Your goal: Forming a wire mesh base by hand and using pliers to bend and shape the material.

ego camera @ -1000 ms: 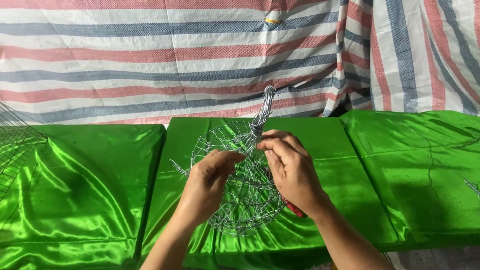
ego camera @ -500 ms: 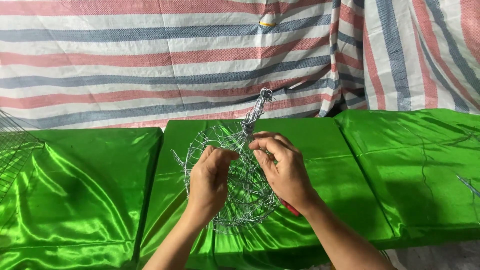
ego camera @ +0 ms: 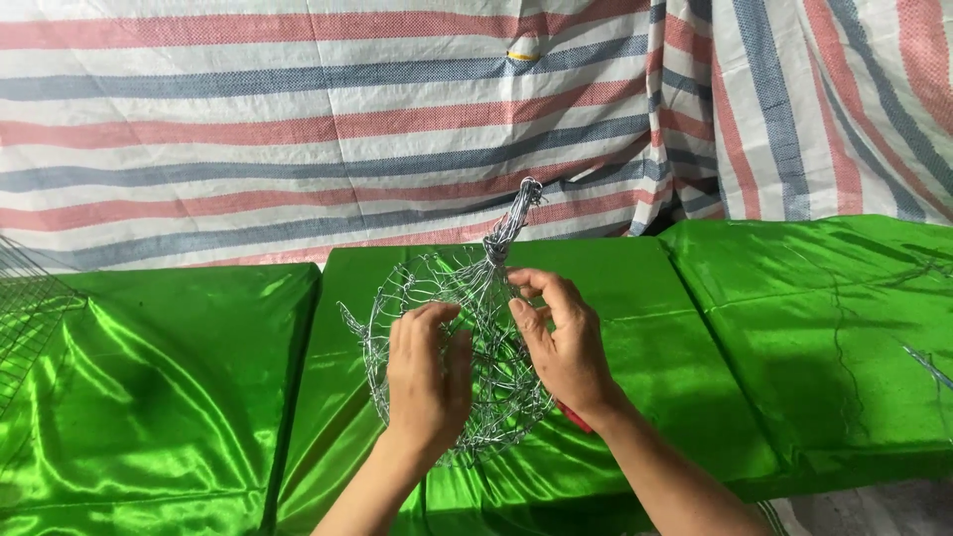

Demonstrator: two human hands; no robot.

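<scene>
We are gripping a rounded wire-mesh basket above the green satin worktop. Our left hand and right hand are both clasping its mesh.

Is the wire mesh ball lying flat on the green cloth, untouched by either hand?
No: both the left hand and right hand grip the wire mesh ball, holding it upright.
</scene>
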